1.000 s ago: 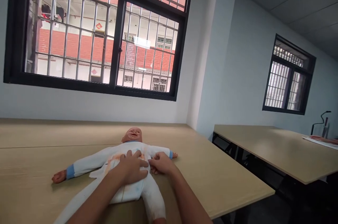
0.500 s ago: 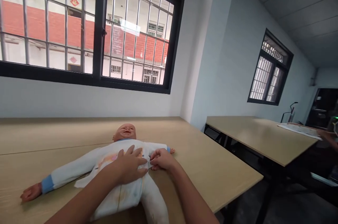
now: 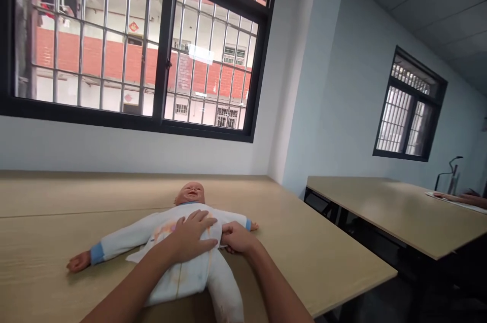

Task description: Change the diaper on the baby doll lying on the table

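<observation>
Baby doll [image 3: 190,193] in a white romper [image 3: 182,272] is lying face up, lower centre of frame, on the wooden table [image 3: 323,257]. Left hand [image 3: 192,237] is resting flat on its chest, fingers spread. Right hand [image 3: 236,238] is curling at the romper's edge, seemingly pinching cloth; grip unclear.

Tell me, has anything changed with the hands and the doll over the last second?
Hardly anything. The left hand stays flat on the doll, and the right hand keeps pinching the white suit at the doll's side. Only the view swung right, then back. The doll still lies face up on the table.
</observation>
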`<state>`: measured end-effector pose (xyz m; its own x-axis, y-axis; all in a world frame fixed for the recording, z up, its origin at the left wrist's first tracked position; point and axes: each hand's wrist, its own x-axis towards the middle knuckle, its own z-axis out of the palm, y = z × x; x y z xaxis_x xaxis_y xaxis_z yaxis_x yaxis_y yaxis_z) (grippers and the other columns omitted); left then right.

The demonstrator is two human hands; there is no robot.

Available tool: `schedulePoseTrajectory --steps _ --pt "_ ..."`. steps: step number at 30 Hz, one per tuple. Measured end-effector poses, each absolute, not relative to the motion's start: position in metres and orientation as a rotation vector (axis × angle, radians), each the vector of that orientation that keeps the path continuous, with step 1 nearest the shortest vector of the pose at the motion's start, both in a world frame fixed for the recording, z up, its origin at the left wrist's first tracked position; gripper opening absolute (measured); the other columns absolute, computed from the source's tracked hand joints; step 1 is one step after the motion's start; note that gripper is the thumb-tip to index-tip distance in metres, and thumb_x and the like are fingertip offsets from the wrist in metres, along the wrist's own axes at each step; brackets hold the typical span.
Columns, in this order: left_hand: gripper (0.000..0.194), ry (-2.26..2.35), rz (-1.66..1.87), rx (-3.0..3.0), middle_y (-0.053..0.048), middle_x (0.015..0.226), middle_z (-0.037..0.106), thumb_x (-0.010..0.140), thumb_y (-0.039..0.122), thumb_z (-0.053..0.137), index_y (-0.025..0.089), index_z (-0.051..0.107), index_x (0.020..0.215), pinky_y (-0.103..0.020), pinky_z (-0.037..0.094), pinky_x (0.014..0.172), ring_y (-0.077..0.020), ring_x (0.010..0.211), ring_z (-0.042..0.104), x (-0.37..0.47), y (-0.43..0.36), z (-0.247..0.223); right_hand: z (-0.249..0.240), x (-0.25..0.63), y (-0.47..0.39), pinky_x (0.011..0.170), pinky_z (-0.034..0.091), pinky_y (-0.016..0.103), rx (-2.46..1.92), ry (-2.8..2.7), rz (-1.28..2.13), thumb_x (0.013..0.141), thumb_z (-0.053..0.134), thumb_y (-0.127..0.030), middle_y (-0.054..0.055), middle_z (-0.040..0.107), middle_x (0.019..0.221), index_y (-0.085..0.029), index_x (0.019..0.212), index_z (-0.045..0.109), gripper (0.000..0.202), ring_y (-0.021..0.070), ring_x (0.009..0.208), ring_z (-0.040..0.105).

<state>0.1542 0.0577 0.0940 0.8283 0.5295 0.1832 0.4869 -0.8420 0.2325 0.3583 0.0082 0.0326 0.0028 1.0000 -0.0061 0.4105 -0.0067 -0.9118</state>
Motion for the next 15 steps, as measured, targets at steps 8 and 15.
schedulePoseTrajectory --steps 8,15 --pt "0.051 0.857 0.226 2.93 -0.005 0.158 0.036 0.085 0.053 0.045 0.046 0.054 0.135 -0.063 0.025 0.109 -0.0357 0.147 0.025 0.162 0.055 0.091 0.027 0.359 0.012 0.04 0.031 0.019 -1.479 -1.509 1.009 0.06 0.053 -0.013 -0.008 0.05 0.044 -0.018 0.064 0.061 0.011 0.0081 0.039 0.042" --pt "0.05 1.021 0.008 2.872 -0.004 0.163 0.026 0.081 0.052 0.046 0.042 0.064 0.127 -0.074 0.017 0.106 -0.049 0.147 0.011 0.174 0.047 0.099 0.025 0.359 0.017 0.04 0.033 0.019 -1.56 -1.364 1.073 0.058 0.05 -0.007 -0.005 0.056 0.045 -0.015 0.062 0.062 0.016 0.0092 0.041 0.05"
